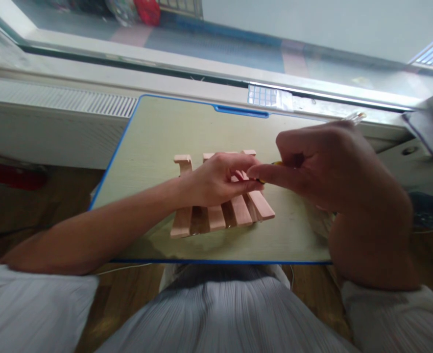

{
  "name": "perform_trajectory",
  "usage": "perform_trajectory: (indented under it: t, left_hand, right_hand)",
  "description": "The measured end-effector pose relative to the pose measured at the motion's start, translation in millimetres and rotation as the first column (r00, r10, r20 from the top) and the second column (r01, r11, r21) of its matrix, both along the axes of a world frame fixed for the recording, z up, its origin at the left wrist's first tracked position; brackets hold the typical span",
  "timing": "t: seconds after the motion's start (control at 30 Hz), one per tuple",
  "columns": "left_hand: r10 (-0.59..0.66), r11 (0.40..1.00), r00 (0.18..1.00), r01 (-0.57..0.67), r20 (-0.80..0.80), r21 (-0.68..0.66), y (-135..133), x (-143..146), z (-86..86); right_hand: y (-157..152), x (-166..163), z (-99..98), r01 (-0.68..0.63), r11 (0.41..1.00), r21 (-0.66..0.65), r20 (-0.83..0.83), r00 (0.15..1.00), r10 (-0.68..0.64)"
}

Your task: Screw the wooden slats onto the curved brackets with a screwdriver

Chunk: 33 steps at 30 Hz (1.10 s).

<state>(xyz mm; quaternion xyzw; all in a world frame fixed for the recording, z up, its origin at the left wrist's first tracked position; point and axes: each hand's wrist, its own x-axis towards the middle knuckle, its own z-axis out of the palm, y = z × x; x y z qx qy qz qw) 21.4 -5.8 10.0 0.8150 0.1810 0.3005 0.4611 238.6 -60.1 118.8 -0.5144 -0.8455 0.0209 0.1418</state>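
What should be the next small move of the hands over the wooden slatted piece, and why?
Probably steady the wooden slatted rack with the left hand and bring the tool's tip down onto it. The right hand pinches a small yellow-tipped tool, and the fingers of both hands meet just above the slats, so the tip seems nearly in place. What the tool is cannot be told.
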Motion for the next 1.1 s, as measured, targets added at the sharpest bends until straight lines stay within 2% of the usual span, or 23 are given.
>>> perform_trajectory:
  t: [0.17,0.27,0.33,0.5,0.63,0.73,0.87,1.0,1.1]
  left_hand:
    - [-0.041,0.996,0.998,0.045,0.051,-0.079,-2,1,-2.7]
    - [-0.065,0.995,0.997,0.067,0.033,-0.069,0,1,-1.9]
    - [-0.072,0.996,0.997,0.073,0.021,-0.05,1,0,-0.2]
    - [-0.083,0.997,0.996,0.083,-0.038,-0.011,1,-2,5.7]
    - [-0.098,0.992,0.994,0.094,-0.048,-0.084,0,-3,8.3]
    - [-0.082,0.988,0.997,0.08,-0.004,-0.135,-2,-2,6.4]
    - [-0.023,0.991,0.998,0.031,0.066,-0.132,-2,0,0.6]
    - [0.022,0.993,0.998,-0.015,0.059,-0.119,-1,0,-3.8]
    - [0.001,0.988,0.998,0.009,0.065,-0.154,-1,0,-4.1]
  right_hand:
    - [-2,12,8.7,-0.083,0.994,-0.073,-0.195,0.978,0.067]
    - [-5,17,15.3,-0.211,0.968,-0.136,-0.203,0.962,0.182]
    - [-6,18,17.5,-0.253,0.956,-0.147,-0.186,0.957,0.225]
    - [-6,16,17.0,-0.231,0.964,-0.129,-0.163,0.964,0.209]
    - [-6,16,14.0,-0.197,0.974,-0.11,-0.144,0.973,0.181]
    - [-4,13,9.9,-0.167,0.984,-0.058,-0.128,0.979,0.158]
    - [-1,6,3.6,-0.137,0.991,-0.004,-0.075,0.988,0.137]
    - [1,1,-1.2,-0.127,0.992,0.0,-0.062,0.99,0.127]
    - [1,2,-1.1,-0.121,0.992,-0.02,-0.05,0.991,0.12]
